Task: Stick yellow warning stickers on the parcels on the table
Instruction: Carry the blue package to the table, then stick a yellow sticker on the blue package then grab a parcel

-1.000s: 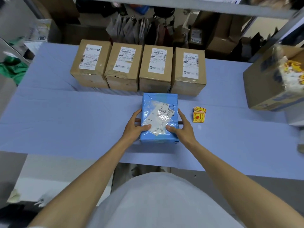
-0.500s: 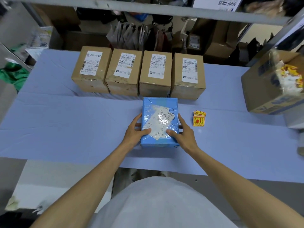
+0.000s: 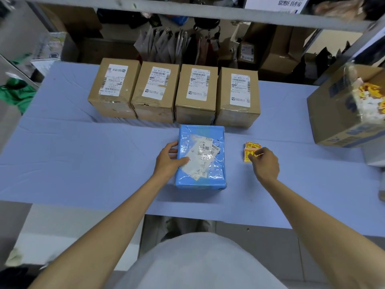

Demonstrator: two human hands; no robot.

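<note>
table (image 3: 83,163): blue cloth, shelving (image 3: 187,11) behind | brown parcels (image 3: 195,90): 4, far row | blue parcel (image 3: 216,170): 1, centre, left hand (image 3: 168,161) gripping left edge | yellow stickers (image 3: 249,152): pile just right, right hand (image 3: 265,163) pinching it

A long table (image 3: 83,163) under a creased pale blue cloth fills the middle of a cluttered storeroom in soft, even light. Above its far edge runs a grey metal shelf beam (image 3: 187,9), and behind that a row of grey and dark pouches (image 3: 166,44) hangs among stacked brown cartons (image 3: 277,53). A green cloth (image 3: 16,94) lies off the left end, and a pale surface (image 3: 62,226) shows below the near edge.
</note>
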